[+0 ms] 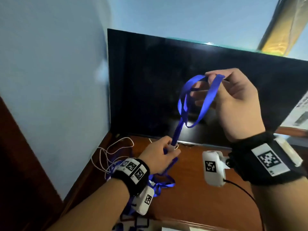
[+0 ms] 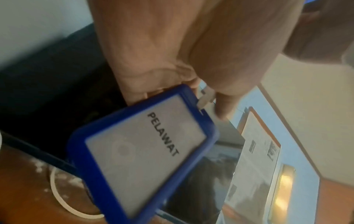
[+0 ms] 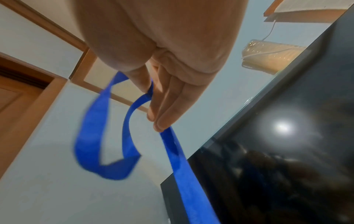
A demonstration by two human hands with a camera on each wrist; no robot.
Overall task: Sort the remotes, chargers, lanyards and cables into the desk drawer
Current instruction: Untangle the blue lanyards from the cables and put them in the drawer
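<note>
A blue lanyard (image 1: 206,100) is stretched in the air between both hands in front of the dark screen. My right hand (image 1: 233,104) is raised and pinches the looped strap (image 3: 95,136) between thumb and forefinger. My left hand (image 1: 160,154), lower down over the desk, grips the lanyard's clip end. Below that hand hangs a blue-framed badge holder (image 2: 141,153) with the word PELAWAT on its card. More blue lanyards (image 1: 165,182) lie in a heap on the desk under my left wrist, next to a thin white cable (image 1: 113,152).
A large dark monitor (image 1: 150,80) stands at the back of the brown wooden desk (image 1: 191,197). A blue wall closes off the left side. Papers (image 1: 298,114) lean at the right edge. A black cable (image 1: 241,190) runs from my right wrist camera.
</note>
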